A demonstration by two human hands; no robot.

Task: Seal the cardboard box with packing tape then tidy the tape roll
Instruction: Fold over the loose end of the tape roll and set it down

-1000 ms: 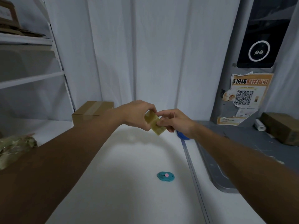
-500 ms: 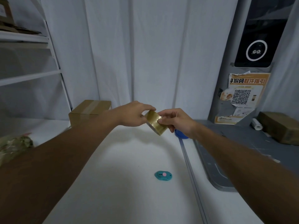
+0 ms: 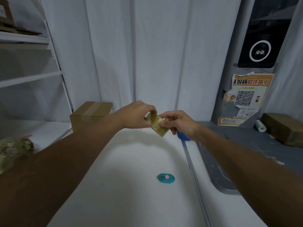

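Head view: both bare arms reach out over a white table (image 3: 114,185), and the hands meet above its far middle.
Tape roll: a yellowish tape roll (image 3: 157,125) is held in the air between the two hands, tilted, its broad band facing the camera.
Left hand: the left hand (image 3: 136,115) comes from the left and is closed on the roll's upper left part, fingers curled over the top edge.
Right hand: the right hand (image 3: 181,122) comes from the right and pinches the roll's right side, thumb tip pressed on the band; it may be picking at the tape end, but that spot is too small to make out.
Cardboard box: a cardboard box (image 3: 91,114) sits at the far left of the table, well apart from the hands, flaps shut, with a strip of tape along its top and down the near face.
Cutter: a small teal cutter (image 3: 166,178) with a pink button lies flat on the table, nearer to the camera than the hands.
Blue object: a blue object (image 3: 182,136) shows just under the right wrist, mostly hidden.
Right side: a grey mat (image 3: 246,145) carries a white roll (image 3: 259,126) and a second brown box (image 3: 285,128) at far right.
Backdrop: white curtains (image 3: 147,54) hang behind, a poster (image 3: 246,95) with a QR code at right.
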